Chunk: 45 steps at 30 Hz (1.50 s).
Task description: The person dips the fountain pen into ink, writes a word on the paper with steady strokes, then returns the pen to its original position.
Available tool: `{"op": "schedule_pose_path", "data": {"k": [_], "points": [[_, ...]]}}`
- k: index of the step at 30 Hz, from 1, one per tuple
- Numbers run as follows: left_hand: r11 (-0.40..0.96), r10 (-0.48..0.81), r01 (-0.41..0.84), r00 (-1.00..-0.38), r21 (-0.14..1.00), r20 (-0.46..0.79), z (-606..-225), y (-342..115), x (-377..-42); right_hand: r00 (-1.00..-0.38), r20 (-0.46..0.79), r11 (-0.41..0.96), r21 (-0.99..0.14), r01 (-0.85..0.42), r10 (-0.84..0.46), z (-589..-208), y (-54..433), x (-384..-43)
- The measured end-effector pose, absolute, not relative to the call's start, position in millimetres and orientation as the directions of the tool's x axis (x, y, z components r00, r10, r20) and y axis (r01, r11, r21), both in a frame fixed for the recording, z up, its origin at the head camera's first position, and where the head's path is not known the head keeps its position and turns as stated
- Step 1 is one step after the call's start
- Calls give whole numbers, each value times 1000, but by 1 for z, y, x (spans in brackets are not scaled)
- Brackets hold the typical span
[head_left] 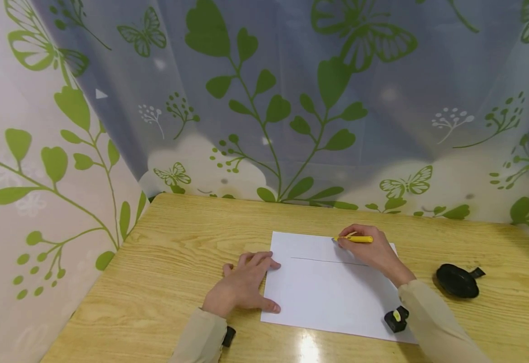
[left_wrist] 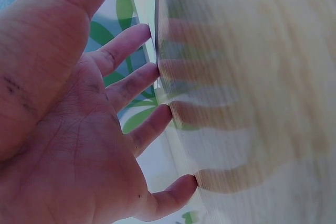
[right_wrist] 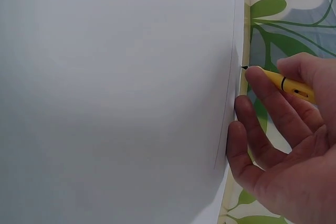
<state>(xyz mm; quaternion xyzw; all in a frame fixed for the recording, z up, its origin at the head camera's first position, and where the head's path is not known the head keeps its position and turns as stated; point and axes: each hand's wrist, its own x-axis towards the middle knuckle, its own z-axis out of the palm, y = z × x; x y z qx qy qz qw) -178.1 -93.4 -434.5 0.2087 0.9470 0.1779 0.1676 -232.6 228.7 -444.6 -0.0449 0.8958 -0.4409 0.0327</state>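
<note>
A white sheet of paper lies on the wooden table, with one thin dark line drawn across its upper part. My right hand pinches a yellow pen above that line, near the sheet's far edge. In the right wrist view the dark tip of the pen is close to the paper; whether it touches I cannot tell. My left hand is spread at the sheet's left edge, thumb and some fingertips on the paper. The left wrist view shows the fingers extended, their tips against the surface.
A small black pan-shaped dish with a short handle stands on the table right of the paper. Behind the table hangs a curtain with green leaves and butterflies. A black wrist device sits by the right sleeve, over the paper.
</note>
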Motion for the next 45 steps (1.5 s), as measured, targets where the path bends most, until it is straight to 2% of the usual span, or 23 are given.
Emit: {"op": "schedule_pose_path", "data": {"k": [23,45], "points": [[851,456,342,-857,399,-239,-436,-93,-178,-991,-108,609,-793,39,-77,-441,230,-232],[849,456,338,-857,405,-240,-435,-94,-178,-990,-98,602,-798,17,-101,-441,230,-229]]}}
